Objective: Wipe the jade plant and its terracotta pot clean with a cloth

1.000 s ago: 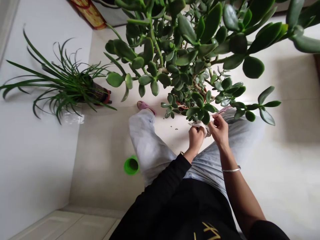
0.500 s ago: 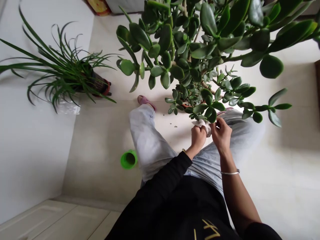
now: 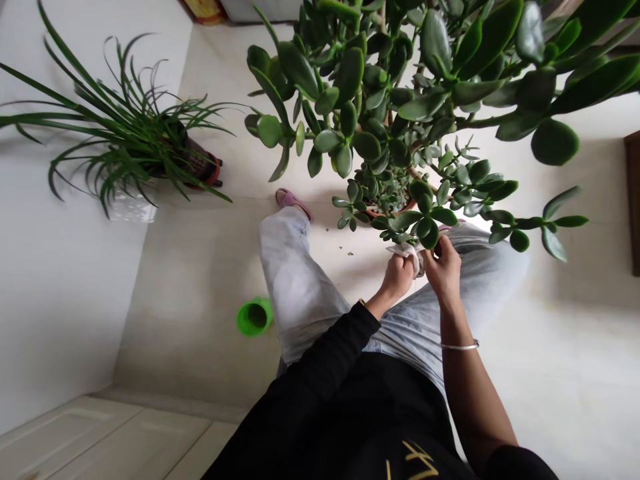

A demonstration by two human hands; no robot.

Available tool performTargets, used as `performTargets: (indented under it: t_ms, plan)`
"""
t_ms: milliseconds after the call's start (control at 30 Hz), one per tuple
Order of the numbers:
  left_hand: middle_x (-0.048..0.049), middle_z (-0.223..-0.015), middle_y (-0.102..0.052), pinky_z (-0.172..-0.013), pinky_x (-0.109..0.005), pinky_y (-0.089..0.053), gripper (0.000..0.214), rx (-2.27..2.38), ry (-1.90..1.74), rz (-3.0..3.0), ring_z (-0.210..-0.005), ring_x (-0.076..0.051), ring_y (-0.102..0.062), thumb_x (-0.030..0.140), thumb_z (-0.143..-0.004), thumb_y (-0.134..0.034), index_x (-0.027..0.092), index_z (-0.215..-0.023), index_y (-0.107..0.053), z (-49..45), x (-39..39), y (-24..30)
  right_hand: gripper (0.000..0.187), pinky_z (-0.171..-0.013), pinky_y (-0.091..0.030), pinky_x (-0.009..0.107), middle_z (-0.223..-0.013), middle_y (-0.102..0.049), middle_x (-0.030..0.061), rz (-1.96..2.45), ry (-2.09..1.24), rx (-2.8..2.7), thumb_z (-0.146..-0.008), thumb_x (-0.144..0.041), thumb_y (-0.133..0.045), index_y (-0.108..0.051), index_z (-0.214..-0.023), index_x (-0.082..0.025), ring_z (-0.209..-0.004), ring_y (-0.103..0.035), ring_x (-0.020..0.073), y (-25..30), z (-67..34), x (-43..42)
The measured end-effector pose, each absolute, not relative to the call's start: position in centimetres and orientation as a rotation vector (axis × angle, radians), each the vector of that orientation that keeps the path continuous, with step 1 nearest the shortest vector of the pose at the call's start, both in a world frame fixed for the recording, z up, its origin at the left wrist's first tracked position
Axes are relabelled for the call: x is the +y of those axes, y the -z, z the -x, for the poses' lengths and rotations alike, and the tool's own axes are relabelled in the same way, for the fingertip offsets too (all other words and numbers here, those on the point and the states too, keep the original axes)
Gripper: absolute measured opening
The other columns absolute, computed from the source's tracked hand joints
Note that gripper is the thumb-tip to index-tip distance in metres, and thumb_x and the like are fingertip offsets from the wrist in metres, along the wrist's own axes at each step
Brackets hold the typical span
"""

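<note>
A large jade plant (image 3: 367, 145) with thick green leaves spreads over the top of the head view; its pot (image 3: 400, 211) shows only in part beneath the foliage. My left hand (image 3: 399, 275) is closed around a crumpled white cloth (image 3: 406, 251), just under the plant's lowest leaves. Right beside it, my right hand (image 3: 444, 270) has thumb and fingers pinched together at the cloth's right edge. Whatever lies in that pinch is hidden by the fingers.
A green cup (image 3: 255, 317) stands on the floor left of my leg. Farther left, a long-leaved potted plant (image 3: 200, 160) is by the wall. Small dark bits (image 3: 350, 253) lie on the tiles between my feet. White cabinet doors (image 3: 125, 443) are at lower left.
The view has shifted slightly, so the jade plant sits a little farther right in it. Both hands stay in nearly the same place at the cloth.
</note>
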State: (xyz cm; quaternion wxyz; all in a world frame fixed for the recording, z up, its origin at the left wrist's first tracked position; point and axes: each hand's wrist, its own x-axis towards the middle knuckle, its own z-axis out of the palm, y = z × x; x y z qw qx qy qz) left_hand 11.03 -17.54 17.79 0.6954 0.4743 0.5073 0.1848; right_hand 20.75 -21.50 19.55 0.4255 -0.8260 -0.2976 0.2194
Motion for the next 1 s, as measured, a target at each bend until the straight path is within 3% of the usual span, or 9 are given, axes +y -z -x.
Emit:
performTargets:
  t_ms: [267,467,833,1000]
  plan:
    - [0.0046,-0.056,-0.053,-0.059,-0.024,-0.035,0.026,1.163,-0.403,-1.044,-0.056,-0.011,-0.048,0.013,-0.091,-0.053,0.021,-0.066,-0.05,-11.0,-17.4,-18.0,0.025,-0.064,-0.039,0.025,-0.072,-0.052,-0.0061,1.932,-0.707,-0.677,-0.071,-0.039,-0.069,-0.06,-0.085,-0.021,-0.065,-0.041,0.0109,-18.3,-21.7,-21.6]
    - [0.0028,-0.059,-0.056,-0.062,-0.023,-0.038,0.03,1.214,-0.432,-1.04,-0.06,-0.011,-0.051,0.012,-0.092,-0.053,0.02,-0.063,-0.049,-11.0,-17.3,-18.2,0.024,-0.062,-0.038,0.024,-0.071,-0.055,-0.0056,1.964,-0.695,-0.701,-0.075,-0.04,-0.072,-0.064,-0.084,-0.02,-0.064,-0.042,0.0104,-18.9,-21.6,-21.6]
    - [0.0037,-0.058,-0.053,-0.063,-0.024,-0.039,0.031,1.156,-0.44,-1.039,-0.058,-0.012,-0.049,0.008,-0.092,-0.05,0.021,-0.063,-0.049,-11.1,-17.0,-18.4,0.029,-0.068,-0.046,0.028,-0.081,-0.072,0.0028,2.011,-0.638,-0.751,-0.085,-0.04,-0.062,-0.074,-0.098,-0.017,-0.07,-0.06,0.0165,-19.7,-21.3,-22.8]
    - [-0.0003,-0.076,-0.069,-0.075,-0.022,-0.047,0.02,1.064,-0.441,-1.053,-0.074,-0.012,-0.061,0.008,-0.093,-0.05,0.019,-0.082,-0.063,-10.7,-16.7,-18.9,0.029,-0.068,-0.045,0.029,-0.08,-0.071,0.0025,2.03,-0.629,-0.758,-0.086,-0.04,-0.06,-0.074,-0.099,-0.017,-0.069,-0.059,0.0167,-19.7,-21.5,-22.9]
